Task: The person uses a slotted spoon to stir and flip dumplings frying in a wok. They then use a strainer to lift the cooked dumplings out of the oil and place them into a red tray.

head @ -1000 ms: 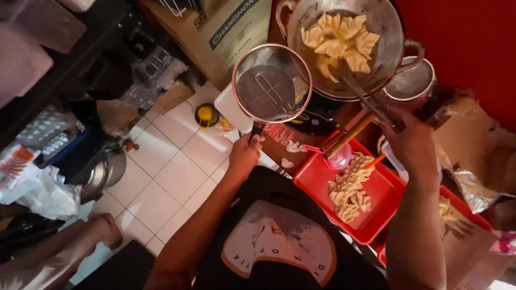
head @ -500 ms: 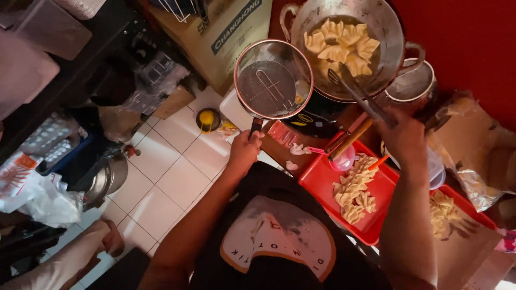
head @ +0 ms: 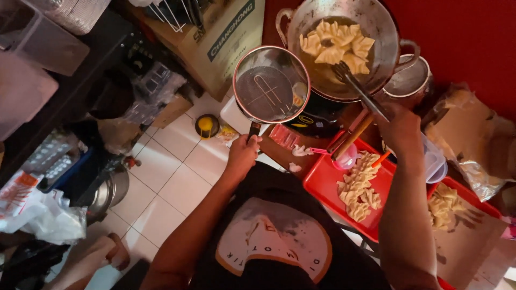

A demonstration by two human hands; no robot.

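Observation:
My left hand [head: 243, 154] grips the handle of a round wire-mesh strainer [head: 270, 86], held beside the wok with nothing in its basket. My right hand [head: 399, 128] holds metal tongs [head: 359, 88] whose tips reach into a steel wok [head: 344, 48] where several pale dumplings [head: 336, 44] lie in oil. Below my right arm a red tray [head: 328, 185] carries several raw folded dumplings [head: 359, 185].
A second heap of dumplings [head: 446, 204] lies on brown paper at the right. A steel pot [head: 411, 80] stands behind the wok, against a red wall. A cardboard box [head: 226, 37], a yellow lid [head: 206, 125] and a metal pot [head: 110, 190] rest on the white tiled floor at left.
The strainer has stayed beside the wok in my left hand. My right hand keeps the tongs in the wok, shifted only slightly.

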